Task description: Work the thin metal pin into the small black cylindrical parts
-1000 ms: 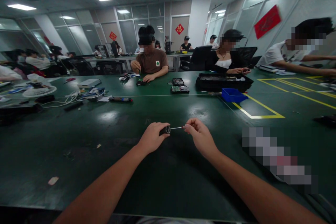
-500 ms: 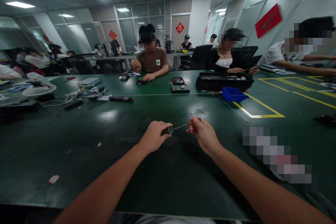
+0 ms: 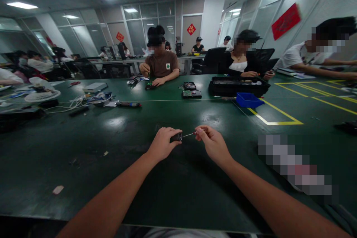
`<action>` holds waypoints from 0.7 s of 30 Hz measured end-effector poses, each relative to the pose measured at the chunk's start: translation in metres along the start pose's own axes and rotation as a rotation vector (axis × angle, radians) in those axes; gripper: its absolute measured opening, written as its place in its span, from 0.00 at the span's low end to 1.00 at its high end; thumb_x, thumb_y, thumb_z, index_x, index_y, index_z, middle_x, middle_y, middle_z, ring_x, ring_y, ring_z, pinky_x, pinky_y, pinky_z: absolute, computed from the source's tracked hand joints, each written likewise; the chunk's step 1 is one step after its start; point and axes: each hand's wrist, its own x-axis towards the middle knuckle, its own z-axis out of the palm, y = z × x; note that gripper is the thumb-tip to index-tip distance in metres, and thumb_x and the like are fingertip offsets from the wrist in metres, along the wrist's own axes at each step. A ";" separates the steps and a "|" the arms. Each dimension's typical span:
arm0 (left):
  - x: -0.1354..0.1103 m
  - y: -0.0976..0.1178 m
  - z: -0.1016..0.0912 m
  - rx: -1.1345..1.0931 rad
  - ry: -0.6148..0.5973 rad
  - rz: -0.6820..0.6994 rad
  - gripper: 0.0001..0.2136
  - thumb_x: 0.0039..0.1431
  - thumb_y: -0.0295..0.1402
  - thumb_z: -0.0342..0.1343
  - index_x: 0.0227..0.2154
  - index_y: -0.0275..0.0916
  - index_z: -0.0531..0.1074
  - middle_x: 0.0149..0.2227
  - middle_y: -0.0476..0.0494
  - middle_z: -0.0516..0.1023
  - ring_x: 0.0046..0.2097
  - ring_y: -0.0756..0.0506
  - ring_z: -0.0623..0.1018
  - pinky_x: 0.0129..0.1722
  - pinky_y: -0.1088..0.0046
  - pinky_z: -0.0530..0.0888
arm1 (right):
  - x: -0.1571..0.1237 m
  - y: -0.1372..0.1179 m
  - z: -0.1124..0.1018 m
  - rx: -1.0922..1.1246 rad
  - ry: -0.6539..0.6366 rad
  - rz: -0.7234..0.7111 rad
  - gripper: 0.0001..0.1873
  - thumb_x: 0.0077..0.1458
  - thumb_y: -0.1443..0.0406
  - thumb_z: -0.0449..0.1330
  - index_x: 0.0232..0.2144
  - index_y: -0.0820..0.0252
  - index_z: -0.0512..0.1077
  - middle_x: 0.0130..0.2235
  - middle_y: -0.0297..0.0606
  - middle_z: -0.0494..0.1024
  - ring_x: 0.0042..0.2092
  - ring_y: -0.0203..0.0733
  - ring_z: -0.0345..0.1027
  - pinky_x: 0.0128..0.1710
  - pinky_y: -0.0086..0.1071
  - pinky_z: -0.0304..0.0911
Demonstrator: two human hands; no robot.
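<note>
My left hand [image 3: 162, 143] is closed around a small dark cylinder [image 3: 177, 137], whose round end with a pale rim faces right. My right hand [image 3: 215, 145] pinches a thin screwdriver [image 3: 187, 135] by its reddish handle, most of which the fingers cover. The metal shaft points left and meets the cylinder's round end; whether the tip sits inside it or only touches it, I cannot tell. Both hands are held over the green table [image 3: 173, 193].
A blue bin [image 3: 249, 100] and a long black housing [image 3: 238, 87] stand at the far right-centre. Opened hard drives [image 3: 192, 93] lie beyond my hands. A multi-coloured tool [image 3: 128, 104] and cables [image 3: 74, 103] lie left. A blurred-out object [image 3: 295, 167] is near my right arm. Co-workers sit opposite.
My right hand has moved slightly left, and less of the screwdriver's shaft shows between it and the cylinder. The left hand has shifted a little left, still holding the cylinder.
</note>
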 end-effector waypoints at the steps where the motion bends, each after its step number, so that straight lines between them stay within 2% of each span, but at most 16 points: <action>1: 0.000 0.000 0.000 -0.002 0.004 -0.006 0.19 0.57 0.31 0.64 0.52 0.44 0.73 0.48 0.44 0.78 0.50 0.41 0.73 0.53 0.59 0.67 | 0.000 0.001 0.000 -0.004 0.017 0.010 0.17 0.60 0.51 0.56 0.35 0.58 0.73 0.28 0.35 0.75 0.31 0.40 0.69 0.33 0.34 0.64; 6: 0.000 -0.001 0.001 -0.031 -0.011 -0.048 0.19 0.57 0.31 0.64 0.52 0.44 0.74 0.48 0.44 0.78 0.50 0.40 0.73 0.53 0.59 0.67 | -0.003 0.000 -0.002 0.028 0.082 0.116 0.17 0.61 0.50 0.55 0.35 0.56 0.70 0.27 0.31 0.70 0.23 0.36 0.61 0.22 0.31 0.58; 9: 0.000 -0.002 0.003 -0.046 -0.023 -0.066 0.19 0.57 0.31 0.64 0.52 0.44 0.74 0.48 0.44 0.78 0.51 0.40 0.73 0.53 0.59 0.67 | -0.005 -0.002 -0.004 0.010 0.118 0.024 0.16 0.63 0.51 0.54 0.36 0.56 0.69 0.28 0.32 0.70 0.25 0.36 0.62 0.25 0.31 0.60; 12: 0.000 -0.003 0.004 -0.050 -0.025 -0.061 0.19 0.56 0.32 0.64 0.52 0.44 0.74 0.47 0.44 0.78 0.50 0.40 0.73 0.52 0.60 0.67 | -0.006 -0.004 -0.003 -0.006 0.085 -0.046 0.15 0.63 0.52 0.54 0.37 0.57 0.70 0.28 0.33 0.71 0.27 0.37 0.64 0.28 0.32 0.61; 15: 0.000 -0.003 0.004 -0.047 -0.031 -0.055 0.19 0.56 0.32 0.65 0.52 0.44 0.74 0.47 0.44 0.78 0.50 0.40 0.73 0.51 0.60 0.68 | -0.005 -0.003 -0.002 -0.051 0.027 -0.054 0.14 0.64 0.53 0.53 0.37 0.57 0.70 0.28 0.34 0.72 0.28 0.38 0.65 0.28 0.32 0.61; 21: 0.001 -0.003 0.005 -0.063 -0.048 -0.070 0.19 0.56 0.32 0.64 0.52 0.44 0.74 0.47 0.44 0.77 0.50 0.40 0.73 0.52 0.59 0.68 | -0.005 -0.002 -0.004 -0.168 0.062 -0.048 0.14 0.64 0.54 0.53 0.35 0.56 0.70 0.28 0.34 0.73 0.31 0.40 0.68 0.31 0.34 0.61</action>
